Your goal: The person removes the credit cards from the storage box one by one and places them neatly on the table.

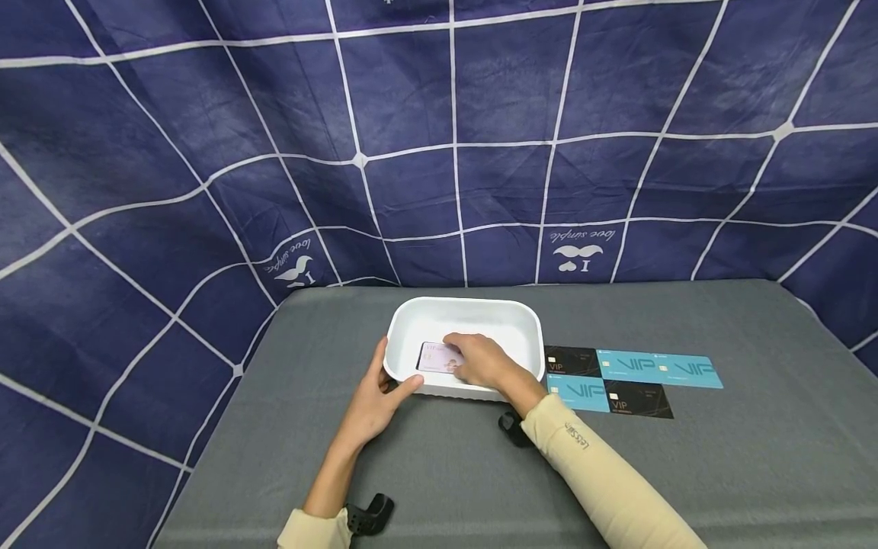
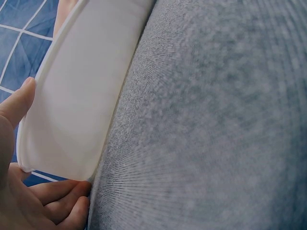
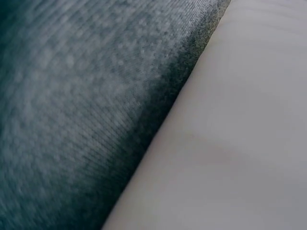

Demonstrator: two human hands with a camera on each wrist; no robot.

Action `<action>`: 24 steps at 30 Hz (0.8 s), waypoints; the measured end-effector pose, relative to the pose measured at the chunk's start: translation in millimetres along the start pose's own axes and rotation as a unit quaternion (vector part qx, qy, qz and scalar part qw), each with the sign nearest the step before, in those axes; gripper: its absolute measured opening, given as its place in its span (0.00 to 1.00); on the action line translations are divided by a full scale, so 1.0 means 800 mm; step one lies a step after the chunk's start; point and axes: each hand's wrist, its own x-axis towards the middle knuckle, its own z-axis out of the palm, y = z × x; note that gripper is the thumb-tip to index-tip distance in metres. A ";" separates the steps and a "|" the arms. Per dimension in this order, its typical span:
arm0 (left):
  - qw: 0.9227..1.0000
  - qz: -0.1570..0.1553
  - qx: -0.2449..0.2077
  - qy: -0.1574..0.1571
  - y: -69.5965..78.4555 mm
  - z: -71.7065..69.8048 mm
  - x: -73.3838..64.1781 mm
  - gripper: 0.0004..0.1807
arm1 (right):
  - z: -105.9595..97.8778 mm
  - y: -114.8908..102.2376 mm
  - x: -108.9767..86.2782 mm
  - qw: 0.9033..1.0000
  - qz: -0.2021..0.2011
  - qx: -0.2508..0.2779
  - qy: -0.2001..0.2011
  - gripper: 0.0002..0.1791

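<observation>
A white plastic basin [image 1: 473, 306] stands on the grey cloth. My left hand [image 1: 373, 404] grips its near left corner, thumb at the rim and fingers curled at the side; the left wrist view shows these fingers against the basin's lower wall [image 2: 81, 96]. Inside the basin is a pink card [image 1: 435, 357] printed with VIP, a dark edge showing along its left side. My right hand [image 1: 487, 362] reaches in over the near right rim and holds the card's right part, fingers at its far edge and thumb towards the near one. Its palm hides that end.
To the basin's right lie several VIP cards, edge to edge: black ones [image 1: 641, 399] and blue ones [image 1: 689, 371]. The nearest sit close beside the basin. Grey cloth [image 1: 446, 473] covers the table, and a dark blue gridded curtain [image 1: 507, 183] hangs behind it.
</observation>
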 end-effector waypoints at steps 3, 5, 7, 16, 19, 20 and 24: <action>1.000 -0.001 0.002 -0.001 0.001 0.000 0.000 0.53 | -0.001 0.000 0.000 1.000 0.001 -0.005 -0.002 0.29; 1.000 -0.001 0.002 -0.001 0.001 0.000 0.000 0.53 | -0.001 0.000 -0.001 1.000 -0.002 -0.008 -0.002 0.28; 1.000 -0.002 0.002 -0.002 0.002 0.000 0.000 0.53 | -0.001 0.000 -0.001 1.000 -0.007 -0.009 0.001 0.28; 1.000 -0.001 0.005 -0.002 0.003 0.000 -0.001 0.53 | 0.000 0.002 -0.003 1.000 -0.017 -0.001 0.014 0.28; 1.000 -0.003 0.009 0.000 0.002 0.000 -0.001 0.53 | 0.000 0.002 -0.003 1.000 -0.021 0.006 0.020 0.28; 1.000 -0.003 0.009 0.000 0.001 0.000 -0.001 0.53 | 0.000 0.002 -0.003 0.999 -0.022 0.009 0.022 0.28; 1.000 -0.005 0.013 0.001 0.000 0.000 0.000 0.54 | 0.000 0.002 -0.003 0.999 -0.024 0.016 0.030 0.27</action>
